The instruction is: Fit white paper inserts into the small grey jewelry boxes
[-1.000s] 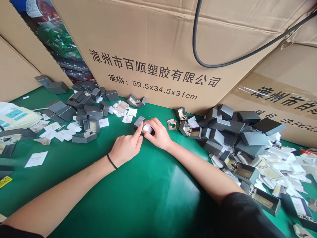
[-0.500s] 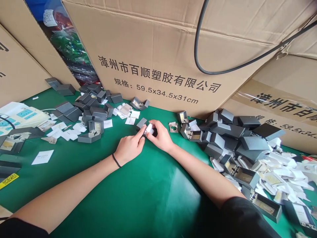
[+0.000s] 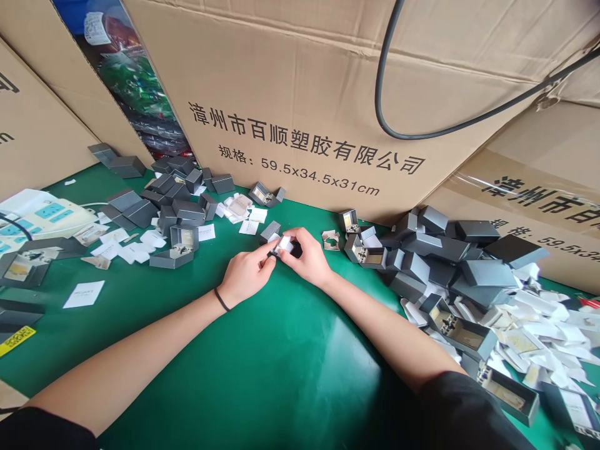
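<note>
Near the middle of the table, my left hand [image 3: 248, 273] and my right hand [image 3: 307, 256] meet around a small dark grey box [image 3: 270, 232]. A white insert [image 3: 284, 244] shows between my fingertips. My right hand curls round the box's right side with the thumb on the near side. The left fingers are pinched together at the insert and the box edge. My fingers cover much of the box, and I cannot tell whether the insert sits inside it or is partly out. A small white card [image 3: 248, 227] lies just beyond my left hand.
Dark grey boxes [image 3: 187, 212] and paper cards lie at left, beside a white power strip [image 3: 51, 215]. More boxes [image 3: 435, 244] and a heap of white paper pieces [image 3: 539, 331] cover the right. A large cardboard carton [image 3: 290, 94] stands behind, with a black cable [image 3: 380, 81] hanging before it.
The view has shifted slightly, so everything sits a little further right. My hands stay together on the box; the white insert looks slightly turned between my fingers.
</note>
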